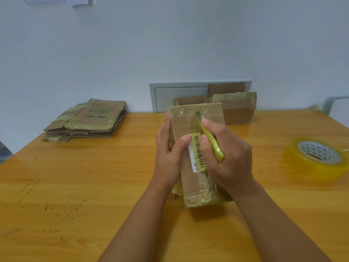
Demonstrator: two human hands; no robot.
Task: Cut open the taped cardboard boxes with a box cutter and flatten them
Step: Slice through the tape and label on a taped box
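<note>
Slitting the tape is the step in hand: the left hand (pixel 168 148) grips the tall, tape-wrapped brown cardboard box (pixel 194 148) standing on the orange wooden worktop (pixel 75 186), while the right hand's (pixel 228 154) fingers curl around a yellow box cutter (pixel 211 142) at the box's top seam. Next, likely drawing the blade down steadily, clear of the left thumb.

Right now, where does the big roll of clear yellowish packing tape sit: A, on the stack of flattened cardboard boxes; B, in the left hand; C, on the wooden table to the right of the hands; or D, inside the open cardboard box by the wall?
C: the roll of clear yellowish packing tape lies on the wooden table, right of the right hand, which grips the yellow box cutter.
</note>
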